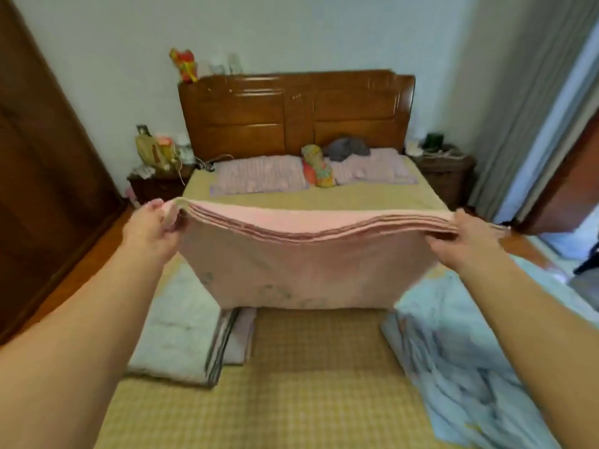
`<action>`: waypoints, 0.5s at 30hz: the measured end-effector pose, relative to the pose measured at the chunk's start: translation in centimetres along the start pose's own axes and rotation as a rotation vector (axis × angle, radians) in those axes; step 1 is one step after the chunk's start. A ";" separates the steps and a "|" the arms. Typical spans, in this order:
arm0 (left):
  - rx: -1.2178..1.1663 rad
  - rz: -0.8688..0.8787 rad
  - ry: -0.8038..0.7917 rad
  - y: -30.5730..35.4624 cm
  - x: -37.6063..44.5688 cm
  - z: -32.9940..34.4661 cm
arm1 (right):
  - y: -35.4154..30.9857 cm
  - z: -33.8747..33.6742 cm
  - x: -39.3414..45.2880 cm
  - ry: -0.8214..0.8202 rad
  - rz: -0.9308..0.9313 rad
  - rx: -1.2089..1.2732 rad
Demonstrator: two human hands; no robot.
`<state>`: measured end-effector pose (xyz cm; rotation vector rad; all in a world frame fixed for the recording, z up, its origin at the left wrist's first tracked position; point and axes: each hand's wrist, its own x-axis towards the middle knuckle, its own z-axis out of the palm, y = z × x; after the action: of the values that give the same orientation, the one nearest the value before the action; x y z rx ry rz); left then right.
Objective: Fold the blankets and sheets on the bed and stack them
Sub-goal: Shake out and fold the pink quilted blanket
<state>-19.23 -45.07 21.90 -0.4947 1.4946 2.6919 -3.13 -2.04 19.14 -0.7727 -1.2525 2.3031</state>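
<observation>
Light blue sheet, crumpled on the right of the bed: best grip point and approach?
Pinch the light blue sheet at its near-left edge, coming from above on the bare mat side. That edge lies flat and exposed; the rest is bunched, its corners hidden in folds.

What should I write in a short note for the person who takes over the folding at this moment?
Left hand: grips the left end of the folded pink blanket.
Right hand: grips its right end. The blanket hangs in the air between them, over the bed, in several layers.
Done: a folded stack, white on top, lies on the left side of the bed.
Left: lay the pink blanket down, probably on that stack; the light blue sheet on the right side is crumpled and not yet folded.
</observation>
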 end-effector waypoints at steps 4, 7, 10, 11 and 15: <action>-0.196 0.269 -0.057 10.4 -1.2 5.0 | -10.6 7.8 -3.1 -0.025 -0.081 0.459; -0.134 0.295 -0.076 12.3 -3.3 3.5 | -11.2 7.3 -4.8 -0.046 -0.121 0.426; -0.043 0.277 -0.061 11.5 -4.5 -0.4 | -9.4 4.3 -5.9 -0.057 -0.116 0.390; 0.001 0.268 -0.043 10.4 -5.1 -2.2 | -8.0 3.0 -6.4 -0.043 -0.099 0.393; 0.225 0.153 0.084 3.2 -6.6 -10.3 | 0.3 -2.9 -9.5 0.044 -0.009 0.291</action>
<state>-10.80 -54.45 21.39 -0.5060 1.9040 2.5915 5.99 -5.89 20.24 -0.7075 -0.8718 2.3749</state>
